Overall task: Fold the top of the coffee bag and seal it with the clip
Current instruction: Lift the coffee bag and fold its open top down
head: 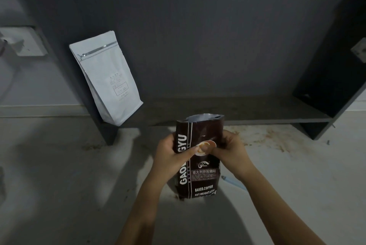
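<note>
A dark brown coffee bag [200, 177] with white lettering stands upright on the pale floor, its top open and unfolded, showing a silver lining. My left hand [170, 153] grips its left edge, thumb across the front. My right hand [229, 149] grips its right edge at the same height, thumb on the printed cup logo. A thin light-blue strip [234, 181], possibly the clip, lies on the floor just right of the bag, partly hidden by my right forearm.
A white zip-top pouch [107, 78] leans against the left side panel of a dark grey open cabinet [217, 46]. The cabinet's low shelf [247, 112] runs behind the bag. Brown coffee dust [273, 137] is scattered on the floor at the right.
</note>
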### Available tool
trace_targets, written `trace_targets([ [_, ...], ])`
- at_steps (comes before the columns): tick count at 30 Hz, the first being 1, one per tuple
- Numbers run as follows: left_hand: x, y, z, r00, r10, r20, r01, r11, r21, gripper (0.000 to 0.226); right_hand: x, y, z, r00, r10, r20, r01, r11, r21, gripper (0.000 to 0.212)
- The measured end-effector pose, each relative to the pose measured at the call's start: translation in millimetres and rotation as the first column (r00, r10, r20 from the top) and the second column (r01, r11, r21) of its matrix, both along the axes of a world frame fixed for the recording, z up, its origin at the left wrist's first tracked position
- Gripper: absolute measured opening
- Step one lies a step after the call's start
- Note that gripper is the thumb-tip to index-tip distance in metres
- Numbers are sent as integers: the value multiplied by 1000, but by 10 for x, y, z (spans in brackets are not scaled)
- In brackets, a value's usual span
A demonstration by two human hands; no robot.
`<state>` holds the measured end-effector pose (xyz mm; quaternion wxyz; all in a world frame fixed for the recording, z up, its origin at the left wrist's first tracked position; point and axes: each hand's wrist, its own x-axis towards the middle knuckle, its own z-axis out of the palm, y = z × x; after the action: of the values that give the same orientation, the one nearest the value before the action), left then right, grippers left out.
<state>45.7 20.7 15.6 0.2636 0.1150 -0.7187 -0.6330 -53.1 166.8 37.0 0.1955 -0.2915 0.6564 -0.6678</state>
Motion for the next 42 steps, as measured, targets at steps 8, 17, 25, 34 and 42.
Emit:
trace_targets([
  [8, 44, -19, 171, 998, -25, -59, 15, 987, -159, 15, 78, 13, 150, 995, 3, -104, -10, 998, -65, 28],
  [17, 99, -72, 146, 999, -35, 38, 36, 999, -12, 19, 84, 41, 147, 999, 32, -38, -34, 998, -52, 26],
  [25, 140, -74, 242, 990, -34, -140, 49, 993, 107, 29, 78, 52, 181, 1000, 7, 23, -3, 988, -156, 22],
  [34, 152, -82, 275, 977, -12, -214, 42, 990, 137, 32, 32, 135, 241, 1000, 8, 16, -5, 981, -192, 27],
  [42, 168, -136, 170, 963, -124, -240, 180, 956, 231, 29, -15, 156, 173, 993, 58, 98, -44, 989, -142, 28],
])
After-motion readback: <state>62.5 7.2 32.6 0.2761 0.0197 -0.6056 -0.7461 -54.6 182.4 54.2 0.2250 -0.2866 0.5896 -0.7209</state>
